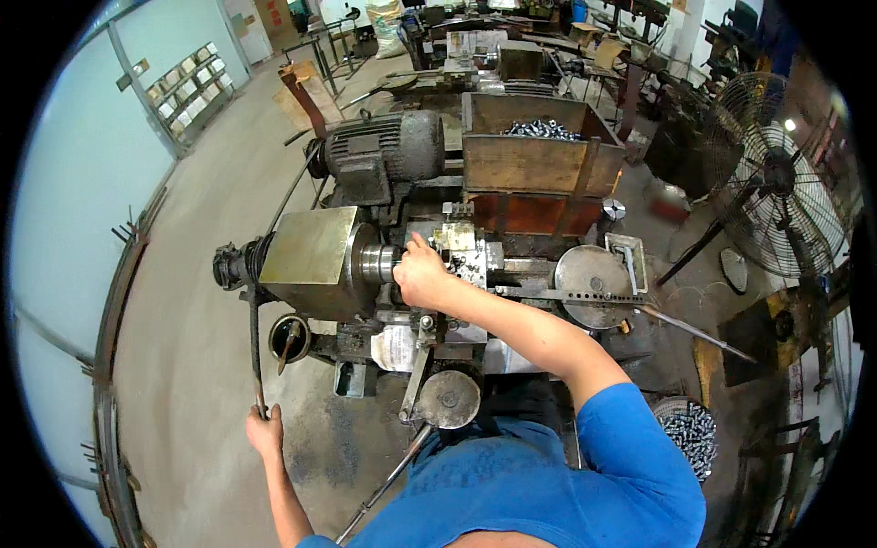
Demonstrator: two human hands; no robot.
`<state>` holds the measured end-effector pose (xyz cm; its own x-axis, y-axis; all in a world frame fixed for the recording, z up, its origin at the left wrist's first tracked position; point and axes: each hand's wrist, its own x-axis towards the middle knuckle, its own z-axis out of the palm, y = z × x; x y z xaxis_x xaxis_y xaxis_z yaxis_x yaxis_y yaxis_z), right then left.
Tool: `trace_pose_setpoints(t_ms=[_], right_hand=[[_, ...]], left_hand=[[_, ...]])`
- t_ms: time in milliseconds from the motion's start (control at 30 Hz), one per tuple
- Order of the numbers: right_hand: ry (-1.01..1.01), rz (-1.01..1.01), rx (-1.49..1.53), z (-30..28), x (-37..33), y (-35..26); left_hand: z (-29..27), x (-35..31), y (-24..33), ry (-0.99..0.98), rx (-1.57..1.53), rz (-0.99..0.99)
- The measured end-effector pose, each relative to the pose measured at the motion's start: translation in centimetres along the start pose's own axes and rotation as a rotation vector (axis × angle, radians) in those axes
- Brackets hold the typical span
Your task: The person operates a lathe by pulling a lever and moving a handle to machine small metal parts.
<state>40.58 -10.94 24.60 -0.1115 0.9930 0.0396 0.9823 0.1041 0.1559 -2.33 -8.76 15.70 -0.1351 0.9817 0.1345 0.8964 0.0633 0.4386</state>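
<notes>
A small metal lathe stands in front of me, its boxy headstock (309, 247) on the left. My left hand (264, 429) is closed round the lower end of a long dark lever (255, 352) that hangs beside the headstock. My right hand (422, 274) reaches across to the bright round spindle nose (375, 264). Its fingers are bent close against the spindle's right end, beside the tool slide (464, 247). Whatever lies between those fingers is hidden by the hand.
Behind the lathe sit a motor (384, 151) and a wooden box (530, 164) holding shiny metal parts. A basket (687, 438) of similar parts is at lower right. Round plates (449, 399) and a long handle (694, 329) jut toward me. A large fan (776, 173) stands at right.
</notes>
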Motion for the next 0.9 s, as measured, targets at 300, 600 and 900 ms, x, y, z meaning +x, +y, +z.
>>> trace_pose_setpoints(t_ms=[300,600,900], right_hand=[[0.559,0.339,0.054,-9.8,-6.8,14.6],[0.818,-0.435,0.262,-18.3,-18.1,2.6],[1.405,-0.298,0.181,-18.6,-19.8,-4.7]], left_hand=[[-0.2,4.6,-0.6,-0.457,-0.446,0.046],[0.2,4.4,0.2,-0.395,-0.542,0.005],[1.1,5.1,-2.4,-0.371,-0.518,-0.039]])
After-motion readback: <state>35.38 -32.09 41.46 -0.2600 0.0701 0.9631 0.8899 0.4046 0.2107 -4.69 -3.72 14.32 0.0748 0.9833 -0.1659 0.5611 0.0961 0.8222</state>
